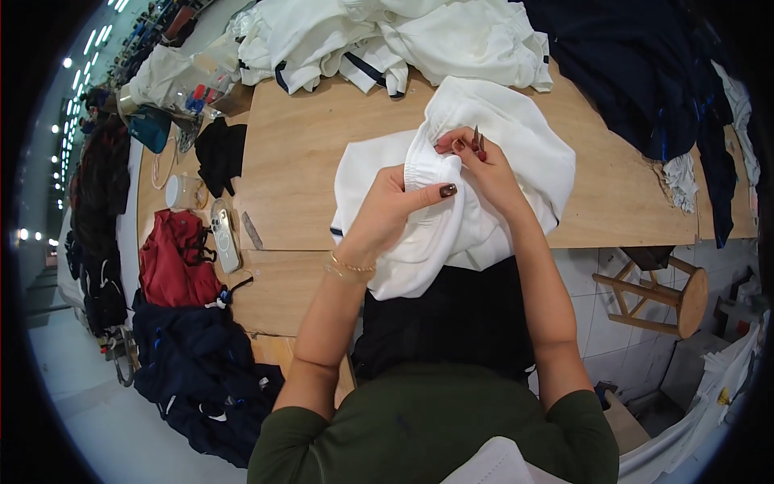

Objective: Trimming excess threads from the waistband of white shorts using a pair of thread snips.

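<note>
A white garment point(528, 145) with a gathered elastic band point(425, 165) lies over the table's near edge and my lap. My left hand point(393, 206) grips the band, its thumb pressed flat on the white cloth. At the band's other side, my right hand point(484, 165) is closed, with thumb and fingertips at the fabric edge. The dark pointed tips of what look like thread snips point(477, 140) stick up from the right hand; the rest of them is hidden by my fingers.
White garments point(322, 40) with dark trim are heaped at the far edge of the wooden table point(306, 153). Dark navy cloth point(621, 73) covers the far right. Leftward lie a red cloth point(179, 258), a phone point(226, 235), a clear jar point(184, 192) and navy clothes point(201, 363). A wooden stool point(692, 302) is at right.
</note>
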Demonstrator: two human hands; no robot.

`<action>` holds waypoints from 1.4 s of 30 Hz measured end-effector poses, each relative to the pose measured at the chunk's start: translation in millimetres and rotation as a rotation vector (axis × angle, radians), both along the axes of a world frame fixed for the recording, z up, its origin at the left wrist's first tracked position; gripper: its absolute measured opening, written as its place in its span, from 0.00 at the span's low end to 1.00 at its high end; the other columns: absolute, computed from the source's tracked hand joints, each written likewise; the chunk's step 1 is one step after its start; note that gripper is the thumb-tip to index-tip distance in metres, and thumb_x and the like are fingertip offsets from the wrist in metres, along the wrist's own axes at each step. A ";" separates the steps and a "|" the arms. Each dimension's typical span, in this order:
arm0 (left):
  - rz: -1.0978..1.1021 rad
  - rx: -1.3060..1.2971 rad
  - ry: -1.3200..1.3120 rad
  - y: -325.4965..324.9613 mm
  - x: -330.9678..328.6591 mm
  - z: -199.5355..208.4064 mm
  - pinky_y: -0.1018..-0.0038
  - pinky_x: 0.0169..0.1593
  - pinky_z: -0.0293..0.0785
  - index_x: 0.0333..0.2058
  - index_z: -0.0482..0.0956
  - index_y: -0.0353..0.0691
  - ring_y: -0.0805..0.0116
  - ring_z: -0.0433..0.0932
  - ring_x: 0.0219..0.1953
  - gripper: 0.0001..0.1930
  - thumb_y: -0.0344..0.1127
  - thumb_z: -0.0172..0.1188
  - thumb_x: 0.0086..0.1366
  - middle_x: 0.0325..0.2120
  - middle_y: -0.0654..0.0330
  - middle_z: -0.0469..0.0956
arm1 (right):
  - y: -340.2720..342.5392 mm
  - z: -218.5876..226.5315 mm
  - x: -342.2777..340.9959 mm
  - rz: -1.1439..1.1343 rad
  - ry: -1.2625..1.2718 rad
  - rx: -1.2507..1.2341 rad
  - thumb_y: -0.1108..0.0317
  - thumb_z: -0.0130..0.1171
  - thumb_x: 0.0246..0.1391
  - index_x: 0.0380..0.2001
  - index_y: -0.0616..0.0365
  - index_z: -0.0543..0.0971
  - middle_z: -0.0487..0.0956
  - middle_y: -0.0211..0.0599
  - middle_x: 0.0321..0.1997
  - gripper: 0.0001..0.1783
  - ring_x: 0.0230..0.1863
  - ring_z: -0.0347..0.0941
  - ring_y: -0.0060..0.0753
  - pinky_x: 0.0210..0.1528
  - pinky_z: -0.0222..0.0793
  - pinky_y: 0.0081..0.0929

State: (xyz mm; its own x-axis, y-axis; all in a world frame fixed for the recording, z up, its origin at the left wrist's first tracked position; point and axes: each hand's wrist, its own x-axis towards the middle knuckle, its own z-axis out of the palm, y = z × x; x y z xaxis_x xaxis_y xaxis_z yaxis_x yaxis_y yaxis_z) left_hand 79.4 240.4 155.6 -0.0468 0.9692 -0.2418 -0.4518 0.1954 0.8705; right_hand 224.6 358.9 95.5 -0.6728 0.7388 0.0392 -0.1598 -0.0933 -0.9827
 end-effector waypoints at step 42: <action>0.107 0.115 0.375 -14.5 22.7 21.0 0.81 0.38 0.70 0.39 0.79 0.30 0.82 0.73 0.33 0.10 0.28 0.57 0.60 0.31 0.66 0.80 | -58.9 80.4 44.0 -0.498 -0.386 0.997 0.70 0.69 0.37 0.32 0.57 0.82 0.74 0.28 0.23 0.14 0.26 0.62 0.32 0.28 0.61 0.27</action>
State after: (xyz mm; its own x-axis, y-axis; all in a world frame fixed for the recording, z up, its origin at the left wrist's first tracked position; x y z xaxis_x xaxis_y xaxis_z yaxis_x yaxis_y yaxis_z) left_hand 102.1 225.9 176.5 -0.2135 0.9738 -0.0787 -0.1110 0.0559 0.9922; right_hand 268.6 299.9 175.9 -0.4130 0.6810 0.6048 0.3617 0.7320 -0.5773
